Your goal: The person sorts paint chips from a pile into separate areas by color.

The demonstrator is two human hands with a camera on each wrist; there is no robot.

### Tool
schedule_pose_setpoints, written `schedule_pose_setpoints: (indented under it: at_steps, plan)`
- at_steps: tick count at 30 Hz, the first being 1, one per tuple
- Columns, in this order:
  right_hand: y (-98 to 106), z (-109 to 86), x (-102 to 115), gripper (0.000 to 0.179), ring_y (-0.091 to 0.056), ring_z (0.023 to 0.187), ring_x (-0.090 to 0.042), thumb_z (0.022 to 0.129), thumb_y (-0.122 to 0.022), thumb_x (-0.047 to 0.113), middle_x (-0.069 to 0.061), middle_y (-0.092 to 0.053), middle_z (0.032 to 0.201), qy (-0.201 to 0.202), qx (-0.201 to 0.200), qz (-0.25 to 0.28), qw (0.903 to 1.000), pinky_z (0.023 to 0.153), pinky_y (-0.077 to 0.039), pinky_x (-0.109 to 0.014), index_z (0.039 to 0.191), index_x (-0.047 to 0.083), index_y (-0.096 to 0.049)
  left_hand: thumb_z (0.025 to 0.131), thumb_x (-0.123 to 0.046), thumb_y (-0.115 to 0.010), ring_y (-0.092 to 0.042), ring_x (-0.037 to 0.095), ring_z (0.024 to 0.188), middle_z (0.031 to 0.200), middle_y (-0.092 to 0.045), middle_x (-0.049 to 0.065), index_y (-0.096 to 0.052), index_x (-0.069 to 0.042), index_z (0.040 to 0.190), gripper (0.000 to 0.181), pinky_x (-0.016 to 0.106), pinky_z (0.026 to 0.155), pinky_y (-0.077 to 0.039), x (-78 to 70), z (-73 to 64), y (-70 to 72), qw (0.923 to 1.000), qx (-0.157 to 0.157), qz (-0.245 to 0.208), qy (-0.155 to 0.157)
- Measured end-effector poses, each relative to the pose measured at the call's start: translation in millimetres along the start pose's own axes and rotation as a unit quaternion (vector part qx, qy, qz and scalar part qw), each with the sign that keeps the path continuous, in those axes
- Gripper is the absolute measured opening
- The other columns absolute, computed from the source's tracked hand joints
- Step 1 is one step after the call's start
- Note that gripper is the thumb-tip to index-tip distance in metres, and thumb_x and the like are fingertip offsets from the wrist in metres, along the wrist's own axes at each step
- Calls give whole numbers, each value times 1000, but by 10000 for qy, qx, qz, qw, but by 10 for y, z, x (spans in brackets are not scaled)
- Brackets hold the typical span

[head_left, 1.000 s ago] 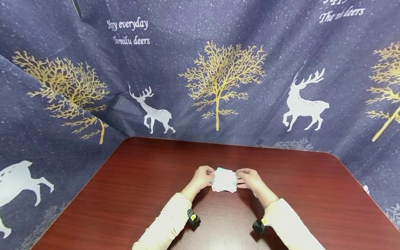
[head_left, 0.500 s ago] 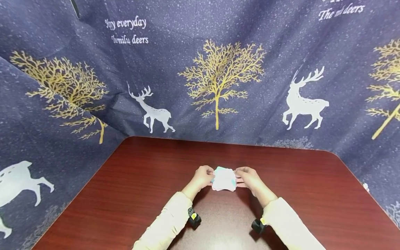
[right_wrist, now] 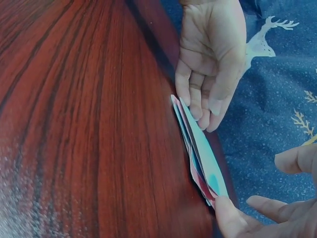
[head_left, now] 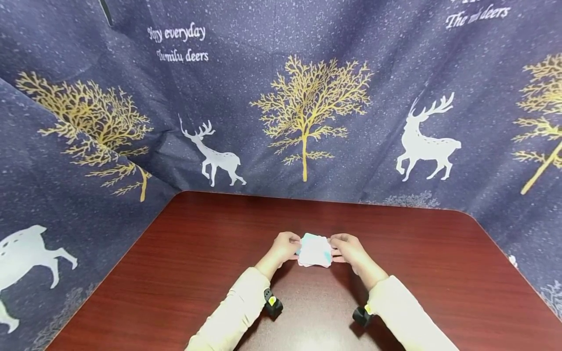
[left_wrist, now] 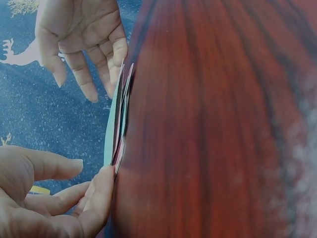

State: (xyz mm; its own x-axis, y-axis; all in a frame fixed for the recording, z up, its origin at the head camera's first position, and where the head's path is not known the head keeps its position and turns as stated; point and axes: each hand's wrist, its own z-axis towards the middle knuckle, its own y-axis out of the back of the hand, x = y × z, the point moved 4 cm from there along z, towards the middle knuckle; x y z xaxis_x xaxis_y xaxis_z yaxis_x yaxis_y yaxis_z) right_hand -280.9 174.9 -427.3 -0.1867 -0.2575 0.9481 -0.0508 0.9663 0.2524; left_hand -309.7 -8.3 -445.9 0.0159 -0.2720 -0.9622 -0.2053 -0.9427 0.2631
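Observation:
A loose, uneven pile of thin cards (head_left: 314,250), white and pale teal on top, lies on the table between the two hands. At its left edge, my left hand (head_left: 284,247) touches the cards with its fingertips. The right hand (head_left: 349,250) does the same at the opposite edge. In the left wrist view, the left thumb (left_wrist: 59,167) stands apart from the cards (left_wrist: 117,116), with a lower finger against their side. Seen from the right wrist, the cards (right_wrist: 198,148) fan slightly apart in layers, some pinkish, and the right thumb (right_wrist: 292,161) is clear of them.
A reddish-brown wooden table (head_left: 210,243) spreads around the hands. Behind it hangs a dark blue cloth (head_left: 272,161) printed with deer and golden trees. Black wrist devices (head_left: 273,306) hang beneath both cream sleeves (head_left: 232,309).
Both hands stay at the sides of the pile. The top cards' outline and teal patch shift slightly, and the view tilts a little.

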Motion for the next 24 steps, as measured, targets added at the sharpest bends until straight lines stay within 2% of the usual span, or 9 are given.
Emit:
schedule_pose_setpoints:
  at_steps: [7, 15, 24]
  plan:
    - [2, -12, 16, 39, -65, 92, -26, 93, -48, 13, -29, -57, 120, 10, -4, -121, 9999, 73, -57, -35, 123, -11, -50, 87, 6, -55, -62, 28, 92, 102, -63, 27, -57, 16, 109, 24, 38, 69, -58, 22, 5, -22, 9995, 17, -302, 45]
    - [1, -15, 36, 43, -65, 94, -29, 92, -52, 15, -29, -59, 118, 151, -142, -364, 9991, 72, -56, -34, 127, -11, -48, 88, 6, -54, -61, 26, 92, 102, -62, 25, -57, 15, 109, 24, 37, 70, -58, -27, -13, -9, 9992, -3, -377, 154]
    - [-29, -31, 34, 50, -64, 97, -36, 85, -57, -7, -39, -51, 120, 477, -43, -101, 9988, 74, -57, -36, 130, -17, -38, 87, 6, -55, -62, 32, 98, 105, -62, 28, -56, 15, 111, 26, 37, 70, -58, -33, 2, 15, 9993, -72, -364, 106]
